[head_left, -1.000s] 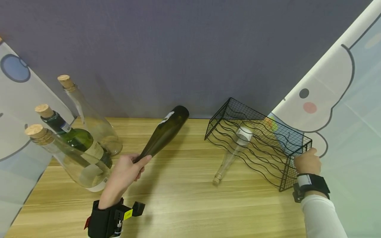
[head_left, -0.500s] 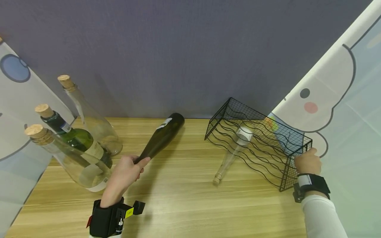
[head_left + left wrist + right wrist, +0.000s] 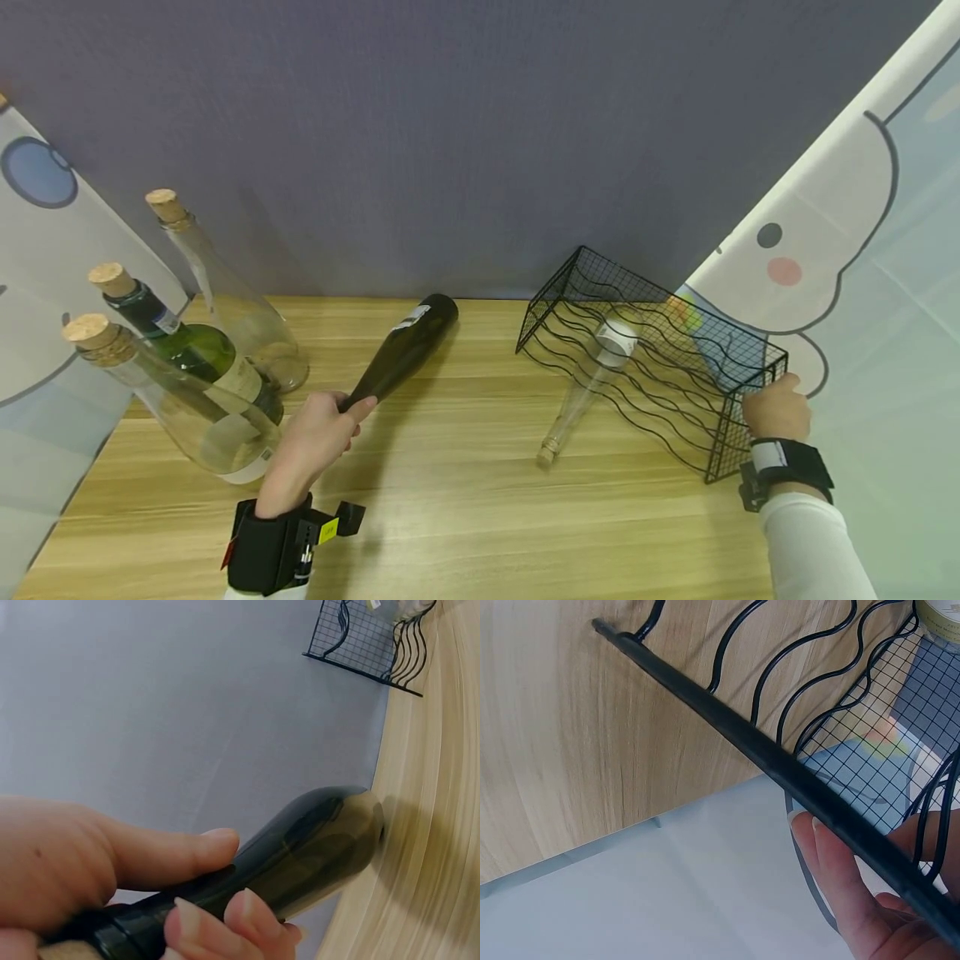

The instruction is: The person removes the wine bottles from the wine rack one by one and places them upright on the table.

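Note:
My left hand (image 3: 318,437) grips a dark green wine bottle (image 3: 408,346) by its neck, the thumb laid along it. The bottle slants away, its base low over the table toward the back wall; the left wrist view shows the bottle's wide end (image 3: 337,840) close to the wood and its shadow. At the right, my right hand (image 3: 776,408) holds the end of a black wire wine rack (image 3: 716,450), with fingertips (image 3: 825,840) at the thick end bar. Inside the rack lies a clear corked bottle (image 3: 600,362), its neck sticking out at the front.
On the left stand a tall clear bottle (image 3: 225,279), a green bottle (image 3: 202,350) and a large clear bottle (image 3: 180,417), all corked. A grey wall (image 3: 450,150) rises behind the wooden table (image 3: 480,517). A printed sheet (image 3: 877,333) hangs on the right side.
The base of the dark bottle has come down toward the table and slightly left, while my left hand has barely shifted. My right hand, the rack and the other bottles have stayed put.

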